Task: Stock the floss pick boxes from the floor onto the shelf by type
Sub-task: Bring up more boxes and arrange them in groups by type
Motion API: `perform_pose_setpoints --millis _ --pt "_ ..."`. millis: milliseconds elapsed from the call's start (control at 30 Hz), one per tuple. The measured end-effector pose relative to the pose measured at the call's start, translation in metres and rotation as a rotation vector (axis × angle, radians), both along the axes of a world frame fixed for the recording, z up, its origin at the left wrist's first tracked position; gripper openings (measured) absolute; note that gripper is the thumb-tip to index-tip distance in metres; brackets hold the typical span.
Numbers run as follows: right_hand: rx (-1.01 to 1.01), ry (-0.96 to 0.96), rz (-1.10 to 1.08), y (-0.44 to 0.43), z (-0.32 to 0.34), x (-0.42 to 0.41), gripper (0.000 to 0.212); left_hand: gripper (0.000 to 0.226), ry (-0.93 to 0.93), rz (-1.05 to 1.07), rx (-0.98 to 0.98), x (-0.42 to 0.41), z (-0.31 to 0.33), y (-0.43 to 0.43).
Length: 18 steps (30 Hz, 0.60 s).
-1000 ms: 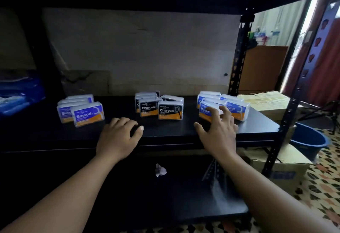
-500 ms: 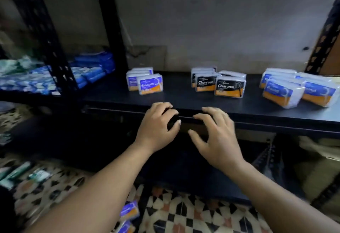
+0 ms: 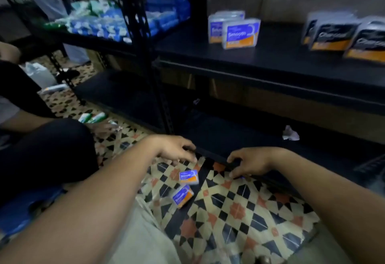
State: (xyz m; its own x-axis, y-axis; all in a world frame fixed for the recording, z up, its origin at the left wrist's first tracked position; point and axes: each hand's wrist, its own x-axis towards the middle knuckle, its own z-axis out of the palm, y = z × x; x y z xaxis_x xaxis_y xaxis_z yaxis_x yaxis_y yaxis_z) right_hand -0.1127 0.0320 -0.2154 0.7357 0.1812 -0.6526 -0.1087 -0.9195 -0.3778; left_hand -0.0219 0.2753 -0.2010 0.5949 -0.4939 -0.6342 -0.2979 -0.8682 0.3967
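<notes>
— Where are the boxes?
— One Smooth box (image 3: 188, 177) and a second Smooth box (image 3: 183, 196) lie on the floor (image 3: 239, 211), by the front edge of the bottom shelf (image 3: 229, 138).
— Your grips?
— My left grip (image 3: 177, 151) hangs loose and empty near them. My right grip (image 3: 248, 164) curls at that edge; I can't tell if it holds anything.

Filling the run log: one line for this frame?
left hand: open, by far floor box | right hand: at bottom shelf edge, grip unclear | near floor box: untouched | middle shelf: Smooth group, Charcoal group
</notes>
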Motion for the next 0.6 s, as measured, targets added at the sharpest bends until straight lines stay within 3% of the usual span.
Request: perform_pose_setpoints --millis 200,433,533,600 --pt "0.103 -0.084 -0.023 0.017 -0.033 0.047 0.063 0.069 -0.069 0.118 -0.046 0.034 -0.028 0.039" --pt "0.077 0.008 0.043 0.041 -0.098 0.089 0.068 0.072 0.013 -0.015 0.169 0.052 -0.094 0.057" --pt "0.057 0.011 0.121 0.056 -0.127 0.102 0.055 0.059 0.018 -0.117 0.237 0.054 -0.131 0.062" --pt "0.053 -0.004 0.157 0.065 -0.151 0.109 0.048 0.064 0.022 -0.143 0.28 0.056 -0.157 0.068"
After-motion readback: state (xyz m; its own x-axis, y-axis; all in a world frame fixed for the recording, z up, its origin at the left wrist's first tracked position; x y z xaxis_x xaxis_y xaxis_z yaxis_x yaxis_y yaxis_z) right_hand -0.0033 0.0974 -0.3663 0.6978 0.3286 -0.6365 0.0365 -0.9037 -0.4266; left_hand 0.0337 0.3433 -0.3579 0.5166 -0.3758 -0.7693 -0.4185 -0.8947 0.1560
